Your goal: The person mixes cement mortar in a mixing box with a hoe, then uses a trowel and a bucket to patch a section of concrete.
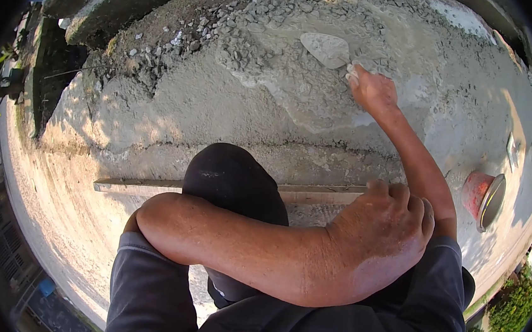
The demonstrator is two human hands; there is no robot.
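My right hand (374, 90) reaches out over the wet concrete (269, 52), its fingers closed round the handle of a trowel (325, 50). The trowel's rounded blade lies flat on the rough, stony surface and is coated in grey cement. My left forearm crosses in front of me, over my bent knee (230, 172). At its end my left hand (380, 233) is closed, with the fingers curled beside my right arm; their tips and anything in them are hidden. Just beyond that hand lies a long straight wooden board (320, 195) along the concrete's near edge.
A red bucket (477, 192), smeared with cement, lies tipped at the right. Loose stones (177, 38) and soil border the concrete at the upper left, beside a concrete ledge (112, 7). Smoother wet concrete (473, 108) spreads to the right.
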